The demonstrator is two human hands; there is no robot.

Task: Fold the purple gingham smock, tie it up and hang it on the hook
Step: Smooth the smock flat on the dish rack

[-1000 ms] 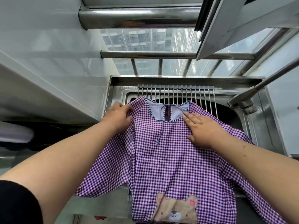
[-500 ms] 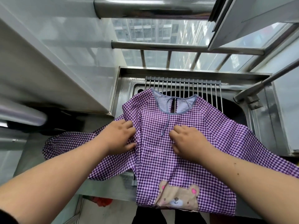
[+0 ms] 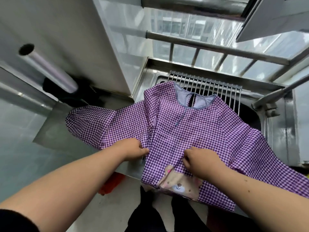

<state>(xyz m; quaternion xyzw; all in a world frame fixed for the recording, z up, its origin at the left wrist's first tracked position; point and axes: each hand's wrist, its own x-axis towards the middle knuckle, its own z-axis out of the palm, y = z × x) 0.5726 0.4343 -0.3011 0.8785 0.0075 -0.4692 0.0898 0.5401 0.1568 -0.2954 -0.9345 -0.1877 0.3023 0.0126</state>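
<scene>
Both hands pinching fabric at the smock's waist, smoothing before the fold.
Left hand (image 3: 135, 149) and right hand (image 3: 199, 159) each grip the purple gingham smock (image 3: 192, 131), spread face-up over the sink rack (image 3: 205, 82). Pull evenly toward the near edge; left sleeve (image 3: 93, 123) stays flat. Versus 0.5 s ago: hands nearer the bear patch (image 3: 179, 181), sleeve more spread left.

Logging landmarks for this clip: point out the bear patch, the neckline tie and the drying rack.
bear patch (image 3: 179, 185), head view, on the bear's face.
neckline tie (image 3: 181, 117), head view, mid-cord.
drying rack (image 3: 225, 90), head view, on bare rods.
</scene>
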